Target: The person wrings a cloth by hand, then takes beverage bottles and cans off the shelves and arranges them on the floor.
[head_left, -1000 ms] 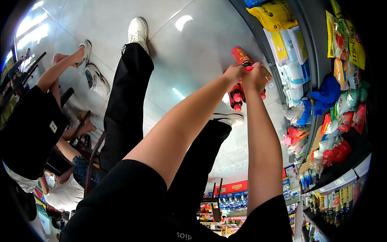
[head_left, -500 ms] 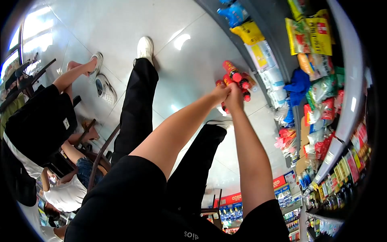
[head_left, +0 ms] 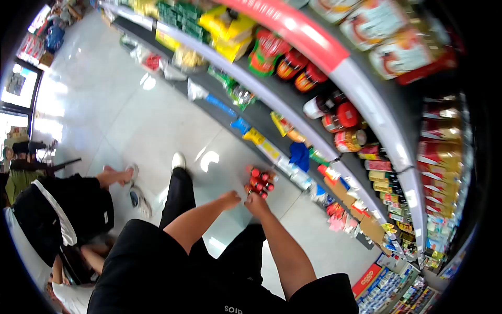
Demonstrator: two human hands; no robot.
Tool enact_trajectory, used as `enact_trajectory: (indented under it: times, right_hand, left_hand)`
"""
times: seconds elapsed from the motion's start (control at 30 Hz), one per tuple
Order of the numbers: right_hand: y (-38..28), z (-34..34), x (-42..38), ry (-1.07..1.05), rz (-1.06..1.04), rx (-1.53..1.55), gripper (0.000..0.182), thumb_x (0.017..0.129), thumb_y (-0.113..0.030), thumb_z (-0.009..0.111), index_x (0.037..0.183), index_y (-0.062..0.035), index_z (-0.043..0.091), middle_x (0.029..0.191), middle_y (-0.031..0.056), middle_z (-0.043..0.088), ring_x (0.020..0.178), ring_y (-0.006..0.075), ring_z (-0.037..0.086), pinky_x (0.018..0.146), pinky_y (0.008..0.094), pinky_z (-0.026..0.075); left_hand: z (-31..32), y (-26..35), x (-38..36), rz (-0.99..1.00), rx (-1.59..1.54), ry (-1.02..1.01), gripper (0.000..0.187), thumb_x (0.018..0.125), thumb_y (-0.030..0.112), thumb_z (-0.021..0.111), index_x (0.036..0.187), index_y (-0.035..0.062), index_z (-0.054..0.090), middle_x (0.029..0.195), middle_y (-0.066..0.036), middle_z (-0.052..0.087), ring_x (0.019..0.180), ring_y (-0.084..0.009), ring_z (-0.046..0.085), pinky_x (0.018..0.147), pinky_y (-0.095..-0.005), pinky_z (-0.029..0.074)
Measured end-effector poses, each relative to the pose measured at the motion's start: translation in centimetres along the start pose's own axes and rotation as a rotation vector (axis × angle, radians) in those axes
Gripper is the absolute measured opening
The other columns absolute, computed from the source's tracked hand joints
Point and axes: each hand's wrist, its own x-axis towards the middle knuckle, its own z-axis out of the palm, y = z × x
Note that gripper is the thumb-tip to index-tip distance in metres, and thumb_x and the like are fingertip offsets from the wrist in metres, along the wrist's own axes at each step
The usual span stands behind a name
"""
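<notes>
My left hand (head_left: 229, 200) is in front of me at the middle, fingers curled inward. Beside it, a small gap to the right, my right hand (head_left: 255, 204) is also curled. It overlaps the near edge of a group of red-capped bottles (head_left: 260, 183) with dark contents, clustered on the tiled floor. What the fingers of either hand enclose is hidden. My bare forearms reach forward from black sleeves.
A long curved shelf unit (head_left: 293, 112) with bags, jars and packets runs along the right. To the left sits a person in black clothing (head_left: 78, 209), with white shoes (head_left: 140, 203) on the floor. Boxed goods (head_left: 376, 290) stand at lower right.
My hands were together over the bottles and are now apart, the left one shifted to the left. My view has turned and tilted up, showing more of the shelves.
</notes>
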Motion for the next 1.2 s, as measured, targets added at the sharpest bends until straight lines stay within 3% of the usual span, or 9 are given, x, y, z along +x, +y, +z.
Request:
enact_trajectory:
  times: [0.17,0.2,0.23,0.3,0.47,0.67,0.77,0.87,1.2]
  right_hand:
    - [0.3,-4.5,-6.0,-0.039,-0.01,-0.085,0.024,0.072,-0.028,0.062,0.083,-0.0076,0.056,0.08,0.0158,0.06,0.078,0.0336,0.059,0.068,0.0409,0.047]
    - [-0.1,-5.9,-7.7,0.004,0.009,-0.101,0.025,0.072,-0.029,0.062,0.083,-0.0078,0.057,0.081,0.016,0.061,0.08,0.0336,0.059,0.069,0.0413,0.047]
    - [0.1,-6.9,-9.2,0.047,0.03,-0.117,0.025,0.072,-0.03,0.061,0.083,-0.008,0.057,0.082,0.0162,0.061,0.081,0.0336,0.058,0.071,0.0417,0.047]
    - [3.9,-7.3,-10.3,0.086,0.026,-0.151,0.025,0.071,-0.03,0.061,0.082,-0.0078,0.058,0.084,0.0167,0.061,0.083,0.0337,0.058,0.073,0.0416,0.046]
    - [7.6,-10.4,-14.1,0.146,0.06,-0.117,0.028,0.07,-0.032,0.063,0.084,-0.0072,0.062,0.079,0.0141,0.062,0.075,0.0266,0.061,0.068,0.0361,0.048]
    - [8.8,-14.0,-15.8,0.376,0.101,0.191,0.024,0.072,-0.026,0.065,0.081,-0.0043,0.062,0.067,0.0065,0.06,0.051,0.0142,0.056,0.05,0.0275,0.047]
    - [8.0,-16.4,-14.3,0.512,-0.057,0.254,0.019,0.074,-0.023,0.063,0.082,-0.006,0.062,0.067,0.0068,0.061,0.057,0.0175,0.059,0.054,0.0299,0.047]
    - [1.1,-20.7,-15.7,0.565,-0.127,0.649,0.013,0.076,-0.016,0.061,0.083,-0.0052,0.062,0.066,0.0061,0.062,0.059,0.0136,0.059,0.055,0.0289,0.047]
    - [-16.7,-36.2,-19.7,0.714,-0.522,0.607,0.012,0.083,-0.008,0.055,0.094,-0.0035,0.057,0.078,0.0016,0.059,0.068,0.0091,0.056,0.059,0.0237,0.046]
  left_hand:
    - [-0.3,-2.2,-1.0,0.594,0.603,0.184,0.02,0.083,0.015,0.042,0.081,0.0012,0.056,0.084,-0.02,0.058,0.084,-0.0329,0.057,0.075,-0.0446,0.048]
    - [-1.5,-0.8,-2.6,0.486,0.631,0.133,0.023,0.083,0.02,0.042,0.082,0.0016,0.057,0.085,-0.021,0.059,0.08,-0.0335,0.058,0.073,-0.0453,0.048]
    - [-2.5,0.7,-4.3,0.008,-0.119,0.069,0.03,0.083,0.029,0.045,0.085,0.002,0.058,0.081,-0.018,0.06,0.074,-0.0295,0.059,0.065,-0.0419,0.049]
    - [-4.1,2.3,-6.8,-0.248,-0.544,-0.06,0.029,0.081,0.031,0.051,0.09,0.0056,0.06,0.078,-0.008,0.059,0.07,-0.016,0.056,0.054,-0.0329,0.044]
    - [-5.8,4.5,-8.2,-0.425,-0.934,0.02,0.028,0.081,0.03,0.053,0.101,0.0098,0.053,0.09,-0.006,0.058,0.075,-0.0178,0.057,0.066,-0.0361,0.045]
    - [-10.8,12.8,-7.9,-0.026,-0.897,0.127,0.02,0.084,0.027,0.051,0.095,0.0108,0.056,0.083,-0.002,0.059,0.078,-0.0141,0.058,0.066,-0.0303,0.047]
    - [-14.1,18.2,-8.1,0.157,-0.852,0.187,0.022,0.084,0.027,0.052,0.097,0.0099,0.057,0.081,-0.001,0.059,0.077,-0.0127,0.058,0.066,-0.0297,0.046]
    - [-17.2,23.3,-9.8,0.384,-0.827,0.247,0.022,0.085,0.022,0.052,0.1,0.0082,0.057,0.084,-0.001,0.061,0.08,-0.0112,0.057,0.068,-0.0266,0.045]
    - [-30.6,40.4,-14.9,1.105,-0.551,0.491,0.032,0.082,0.002,0.044,0.113,0.0011,0.052,0.106,-0.006,0.057,0.097,-0.0133,0.053,0.083,-0.0256,0.043]
